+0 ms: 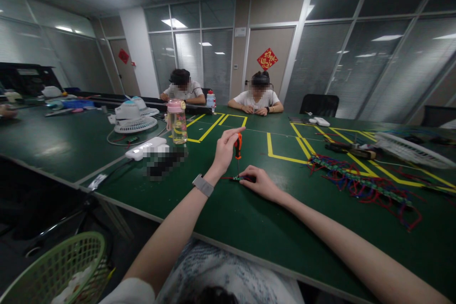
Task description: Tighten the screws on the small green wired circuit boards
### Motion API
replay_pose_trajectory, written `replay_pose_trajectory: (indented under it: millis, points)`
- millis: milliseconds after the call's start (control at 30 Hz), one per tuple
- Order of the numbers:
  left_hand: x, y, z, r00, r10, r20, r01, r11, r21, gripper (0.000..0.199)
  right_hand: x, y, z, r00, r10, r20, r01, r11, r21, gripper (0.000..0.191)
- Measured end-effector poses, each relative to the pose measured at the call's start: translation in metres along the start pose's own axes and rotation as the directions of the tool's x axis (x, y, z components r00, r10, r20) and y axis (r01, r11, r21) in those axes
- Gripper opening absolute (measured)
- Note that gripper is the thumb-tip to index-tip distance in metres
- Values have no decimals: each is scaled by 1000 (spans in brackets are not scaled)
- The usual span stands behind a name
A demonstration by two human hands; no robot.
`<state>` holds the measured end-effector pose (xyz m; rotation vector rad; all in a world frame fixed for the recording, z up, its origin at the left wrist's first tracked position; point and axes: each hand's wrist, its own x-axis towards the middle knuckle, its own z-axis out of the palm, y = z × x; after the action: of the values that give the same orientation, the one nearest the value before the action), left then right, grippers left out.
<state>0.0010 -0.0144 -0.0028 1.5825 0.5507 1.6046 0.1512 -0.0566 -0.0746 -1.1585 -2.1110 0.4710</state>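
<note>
An orange and black screwdriver (238,146) stands upright, its shaft pointing down at a small green circuit board (235,178) on the green table. My left hand (225,148), with a grey watch on the wrist, is closed round the screwdriver's handle from the left, one finger stretched over its top. Low on the table, my right hand (259,182) holds the right end of the board between thumb and fingers. A red wire runs out from the board to the left, and dark wires lie under my right fingers.
A row of wired circuit boards (366,184) lies to the right. At the left are a pink-lidded bottle (177,122), white fans (135,122) and a white power strip (147,147). Two people sit across the green table (142,194). A green basket (60,259) stands lower left.
</note>
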Motion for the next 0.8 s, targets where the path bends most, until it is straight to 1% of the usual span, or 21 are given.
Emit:
replay_pose_trajectory:
  millis: [67,100,167,267,300,367,467,533,600,700,733,800]
  points:
    - [0,-1,2,997,-60,50,65,992,-109,31,0,1,0,1000,-2,-2,2,1000,-1,16]
    - [-1,-1,2,995,-74,61,81,989,-124,33,0,1,1,1000,-2,-3,2,1000,-2,16]
    - [-2,0,2,998,-52,45,55,997,-58,33,0,1,1,1000,-4,-5,4,1000,-1,16]
    - [-2,2,1,999,30,-11,-29,995,99,26,0,1,1,1000,-8,-2,8,1000,6,16]
    - [-2,3,0,999,48,-22,-44,992,122,24,0,1,1,1000,-8,0,8,1000,7,16]
    - [-1,2,0,999,33,-17,-32,997,75,23,0,1,1,1000,-6,2,6,1000,8,16]
    - [0,-1,2,997,-50,52,55,994,-98,31,1,1,1,1000,-3,-3,3,1000,8,16]
    - [-1,-1,3,995,-69,66,77,989,-125,35,1,1,1,1000,-2,-3,2,1000,8,16]
    - [-3,0,2,999,-30,40,31,999,-37,33,1,1,1,1000,-1,0,1,1000,12,16]
    - [-3,1,-1,998,57,-27,-53,990,134,21,1,1,1,1000,-5,0,5,1000,12,16]
    - [-2,1,-2,997,68,-44,-61,986,155,19,1,2,1,1000,-5,-2,5,1000,11,16]
    - [-1,0,-1,998,40,-42,-36,995,91,22,1,2,1,1000,-3,-2,3,1000,10,16]
